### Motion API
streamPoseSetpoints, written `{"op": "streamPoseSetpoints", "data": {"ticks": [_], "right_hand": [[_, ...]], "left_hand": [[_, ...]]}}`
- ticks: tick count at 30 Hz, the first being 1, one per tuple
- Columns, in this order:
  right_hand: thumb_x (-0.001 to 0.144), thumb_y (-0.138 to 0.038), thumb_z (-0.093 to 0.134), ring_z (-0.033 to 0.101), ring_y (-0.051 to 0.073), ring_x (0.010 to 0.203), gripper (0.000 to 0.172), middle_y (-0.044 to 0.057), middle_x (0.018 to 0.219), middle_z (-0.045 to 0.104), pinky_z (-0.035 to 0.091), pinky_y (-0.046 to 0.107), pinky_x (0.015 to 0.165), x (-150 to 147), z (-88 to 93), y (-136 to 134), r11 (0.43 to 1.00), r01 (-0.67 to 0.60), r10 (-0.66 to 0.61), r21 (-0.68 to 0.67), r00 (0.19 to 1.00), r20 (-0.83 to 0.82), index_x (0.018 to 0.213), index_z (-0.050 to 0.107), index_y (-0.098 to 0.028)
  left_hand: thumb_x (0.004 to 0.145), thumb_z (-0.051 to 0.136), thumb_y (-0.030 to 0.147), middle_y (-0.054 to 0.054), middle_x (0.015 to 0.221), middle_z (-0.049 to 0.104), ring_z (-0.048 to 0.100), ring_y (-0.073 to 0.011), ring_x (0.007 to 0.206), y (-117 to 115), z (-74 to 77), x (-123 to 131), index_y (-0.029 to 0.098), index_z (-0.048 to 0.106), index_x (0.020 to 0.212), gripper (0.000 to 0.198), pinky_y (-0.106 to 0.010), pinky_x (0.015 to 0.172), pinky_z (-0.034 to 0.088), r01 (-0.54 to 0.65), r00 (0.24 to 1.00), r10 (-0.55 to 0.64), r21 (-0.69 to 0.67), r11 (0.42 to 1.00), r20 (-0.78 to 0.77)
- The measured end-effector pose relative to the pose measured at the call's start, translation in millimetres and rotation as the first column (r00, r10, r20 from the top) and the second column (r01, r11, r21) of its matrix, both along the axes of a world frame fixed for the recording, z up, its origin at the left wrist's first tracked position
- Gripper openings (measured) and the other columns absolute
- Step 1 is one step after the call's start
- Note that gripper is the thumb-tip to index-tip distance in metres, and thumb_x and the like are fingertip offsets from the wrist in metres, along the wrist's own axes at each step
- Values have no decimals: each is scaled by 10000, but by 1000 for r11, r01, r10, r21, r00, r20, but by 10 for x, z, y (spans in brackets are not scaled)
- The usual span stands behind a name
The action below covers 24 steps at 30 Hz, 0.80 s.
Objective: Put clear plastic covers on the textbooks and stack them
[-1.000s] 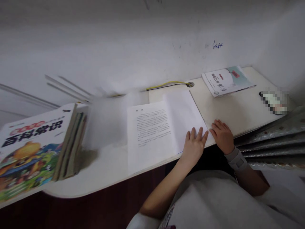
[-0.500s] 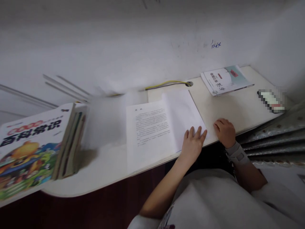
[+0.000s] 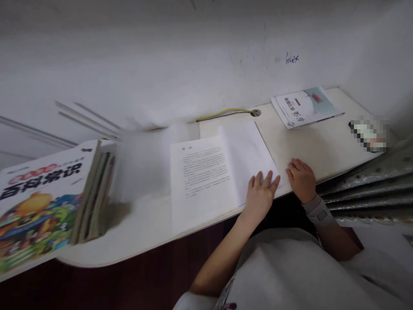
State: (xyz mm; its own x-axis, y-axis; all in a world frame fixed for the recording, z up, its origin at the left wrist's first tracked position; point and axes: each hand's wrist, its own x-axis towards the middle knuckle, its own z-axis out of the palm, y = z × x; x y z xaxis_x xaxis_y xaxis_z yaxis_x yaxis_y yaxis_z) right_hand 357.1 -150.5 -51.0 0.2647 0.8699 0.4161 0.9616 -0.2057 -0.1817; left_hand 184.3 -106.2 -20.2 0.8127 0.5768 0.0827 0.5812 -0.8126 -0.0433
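Note:
An open book (image 3: 206,181) lies on the white desk, its left page printed and its right page blank. My left hand (image 3: 260,193) rests flat on the lower right of the blank page, fingers spread. Just right of the book, at the desk's front edge, is my right hand (image 3: 302,178), wearing a light wristband. Its fingers are loosely bent with the thumb a little apart, and nothing shows in it.
A stack of books with a colourful cover (image 3: 41,206) stands at the left. Toward the back right lies a paperback (image 3: 306,107), with a pixelated phone-like object (image 3: 368,135) beyond it. A yellow cable (image 3: 222,113) enters a desk hole. Curtain folds (image 3: 371,185) hang at right.
My right hand has shifted slightly left toward the book, and its fingers have loosened a little. My left hand stays on the page.

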Motion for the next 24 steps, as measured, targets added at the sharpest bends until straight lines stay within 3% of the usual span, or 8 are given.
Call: {"op": "streamPoseSetpoints", "data": {"ticks": [12, 16, 21, 24], "right_hand": [[958, -279, 414, 608, 210, 1077, 334, 102, 1135, 700, 431, 373, 958, 87, -26, 24, 996, -9, 26, 83, 978, -209, 1017, 726, -174], [957, -293, 414, 588, 224, 1107, 334, 104, 1149, 693, 402, 387, 982, 63, -32, 28, 996, 6, 9, 90, 986, -168, 1003, 724, -176], [954, -327, 431, 531, 252, 1175, 357, 131, 1209, 659, 366, 397, 1011, 46, -11, 3, 998, -4, 11, 63, 994, -110, 1145, 660, -131], [953, -341, 440, 511, 264, 1188, 364, 133, 1229, 642, 359, 400, 1012, 45, 5, -17, 999, -31, 33, 33, 997, -71, 1171, 641, -128]], "left_hand": [[961, 370, 174, -109, 1426, 501, 499, -300, 1211, -27, 78, 370, 215, 496, 1374, 434, -460, 908, 451, -38, 999, 39, -52, 998, 8], [968, 336, 161, -100, 1398, 534, 497, -285, 1225, -95, 88, 390, 153, 509, 1354, 423, -431, 930, 448, -2, 1000, 2, -36, 999, 6], [970, 336, 155, -107, 1395, 537, 502, -282, 1242, -169, 104, 350, 126, 506, 1351, 418, -413, 950, 445, 12, 1000, -13, -47, 999, -14], [977, 382, 262, -144, 1389, 533, 498, -288, 1252, -57, 156, 287, 86, 519, 1327, 415, -407, 991, 429, 120, 992, -124, -110, 987, -36]]}}
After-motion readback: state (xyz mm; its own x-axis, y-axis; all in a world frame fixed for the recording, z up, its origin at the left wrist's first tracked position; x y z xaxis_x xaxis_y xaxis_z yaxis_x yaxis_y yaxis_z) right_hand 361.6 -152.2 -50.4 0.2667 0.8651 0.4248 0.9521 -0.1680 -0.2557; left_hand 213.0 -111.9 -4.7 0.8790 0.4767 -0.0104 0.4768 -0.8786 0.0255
